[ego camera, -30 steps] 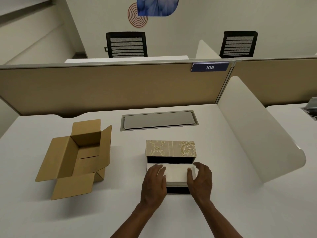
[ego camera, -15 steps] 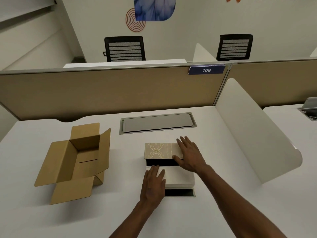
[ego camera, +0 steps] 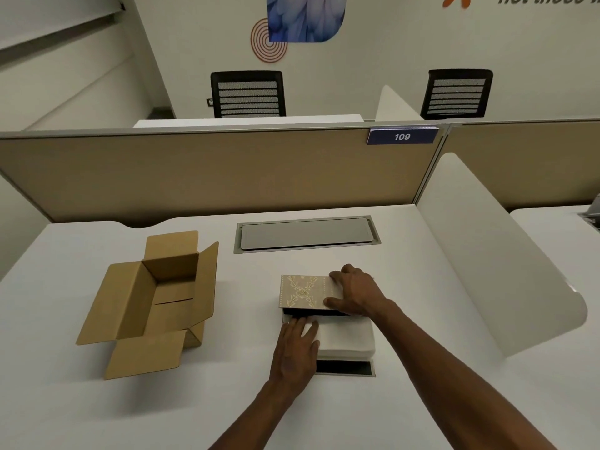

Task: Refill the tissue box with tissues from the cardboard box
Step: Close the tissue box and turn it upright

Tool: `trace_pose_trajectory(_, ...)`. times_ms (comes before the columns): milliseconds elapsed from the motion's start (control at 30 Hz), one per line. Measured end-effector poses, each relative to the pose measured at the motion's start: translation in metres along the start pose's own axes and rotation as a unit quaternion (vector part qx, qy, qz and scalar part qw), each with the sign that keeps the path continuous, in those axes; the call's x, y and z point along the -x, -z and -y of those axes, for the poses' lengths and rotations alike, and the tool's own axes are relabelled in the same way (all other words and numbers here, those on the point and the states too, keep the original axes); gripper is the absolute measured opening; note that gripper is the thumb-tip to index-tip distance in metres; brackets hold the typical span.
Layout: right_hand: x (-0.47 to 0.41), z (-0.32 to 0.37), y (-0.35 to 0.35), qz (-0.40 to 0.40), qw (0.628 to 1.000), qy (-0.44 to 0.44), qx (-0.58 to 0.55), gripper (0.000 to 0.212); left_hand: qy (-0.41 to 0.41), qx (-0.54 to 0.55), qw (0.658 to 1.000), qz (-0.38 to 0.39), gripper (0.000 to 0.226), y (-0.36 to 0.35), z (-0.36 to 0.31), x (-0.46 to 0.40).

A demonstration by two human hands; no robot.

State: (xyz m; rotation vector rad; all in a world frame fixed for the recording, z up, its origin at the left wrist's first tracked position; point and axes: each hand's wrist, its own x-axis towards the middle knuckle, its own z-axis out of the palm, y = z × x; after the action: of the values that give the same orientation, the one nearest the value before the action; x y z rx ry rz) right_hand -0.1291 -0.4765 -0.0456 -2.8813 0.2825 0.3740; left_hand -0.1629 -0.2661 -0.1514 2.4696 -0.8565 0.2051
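White tissues (ego camera: pixel 345 339) sit stacked in the tissue box (ego camera: pixel 344 368) on the bench (ego camera: pixel 97 410). Left hand (ego camera: pixel 297 349) lies flat, fingers apart, on them; right hand (ego camera: pixel 355 295) grips the patterned lid (ego camera: pixel 303 292). Cardboard box (ego camera: pixel 156 303) stands open, well left.

Cardboard box (ego camera: pixel 152 306) left of tissue box (ego camera: pixel 341 368), tissues (ego camera: pixel 347 339) inside (lid (ego camera: pixel 303 292) behind), on desk (ego camera: pixel 97 417)

We're in an open-plan office: tan cubicle partition (ego camera: pixel 211 177) numbered 109 (ego camera: pixel 402 137), white counter (ego camera: pixel 97 417), mesh-backed chairs (ego camera: pixel 248 94) beyond.
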Motion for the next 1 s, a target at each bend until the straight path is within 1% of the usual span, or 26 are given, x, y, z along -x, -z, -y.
trace_pose_trajectory(200, 0.015, 0.005, -0.010, -0.030, 1.000, -0.009, -0.003, 0.077, -0.013, 0.012, 1.000, 0.001, 0.043, -0.001, 0.004, 0.000)
trace_pose_trajectory(300, 0.021, 0.006, -0.015, -0.027, 1.000, -0.008, -0.012, 0.077, -0.016, 0.022, 1.000, 0.002, 0.042, -0.002, 0.005, 0.000)
trace_pose_trajectory(400, 0.022, 0.008, -0.016, -0.019, 1.000, 0.007, -0.023, 0.077, -0.010, 0.028, 0.999, 0.013, 0.034, -0.001, 0.006, 0.001)
trace_pose_trajectory(600, 0.012, 0.013, -0.008, 0.056, 0.998, 0.008, -0.034, 0.080, -0.010, 0.017, 0.999, 0.034, 0.039, 0.001, 0.005, 0.008)
trace_pose_trajectory(700, 0.001, 0.018, -0.002, 0.091, 0.996, 0.007, -0.024, 0.089, -0.009, 0.010, 0.999, 0.044, 0.039, 0.000, 0.007, 0.013)
trace_pose_trajectory(733, -0.003, 0.019, -0.001, 0.103, 0.994, 0.008, -0.023, 0.089, -0.008, 0.009, 0.999, 0.044, 0.039, 0.000, 0.008, 0.014)
trace_pose_trajectory(833, -0.013, 0.021, 0.004, 0.140, 0.990, 0.001, -0.036, 0.081, -0.003, 0.001, 0.999, 0.053, 0.042, -0.002, 0.008, 0.016)
trace_pose_trajectory(1000, -0.026, 0.022, 0.012, 0.204, 0.977, -0.014, -0.065, 0.074, -0.002, -0.005, 0.998, 0.060, 0.044, -0.004, 0.013, 0.020)
